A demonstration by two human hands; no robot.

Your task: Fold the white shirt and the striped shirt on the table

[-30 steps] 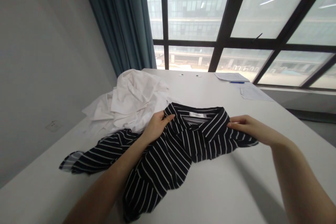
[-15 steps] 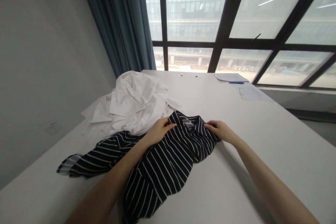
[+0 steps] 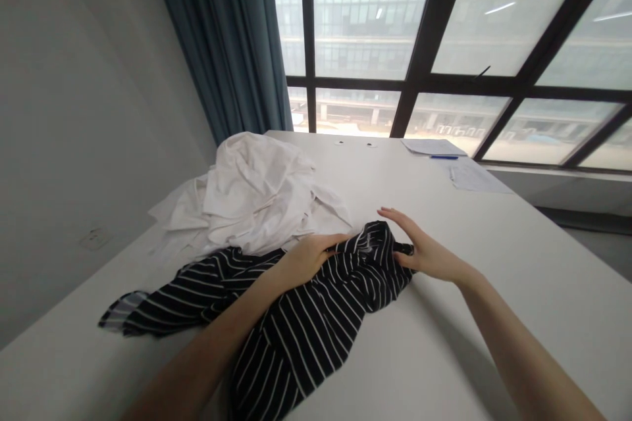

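Observation:
A black shirt with white stripes (image 3: 316, 329) lies crumpled over the table, one sleeve (image 3: 182, 293) stretching out to the left. Its collar end (image 3: 378, 237) is bunched up between my two hands. My left hand (image 3: 316, 256) is closed on the fabric at the collar's left side, its fingertips partly hidden by the cloth. At the collar's right side, my right hand (image 3: 424, 250) is open: the thumb touches the shirt while the fingers stretch out above it, apart from the thumb. A bit of black cloth shows between them.
White cloth (image 3: 261, 191) is heaped on the table (image 3: 494, 276) just beyond the shirt. Papers (image 3: 434, 147) and a blue pen (image 3: 444, 157) lie at the far right. A wall with a socket (image 3: 95, 238) borders the left; a curtain (image 3: 237, 46) and windows stand behind.
My left hand has shifted right along the collar, which is now folded and bunched. The fingers of my right hand have spread and lifted off the cloth.

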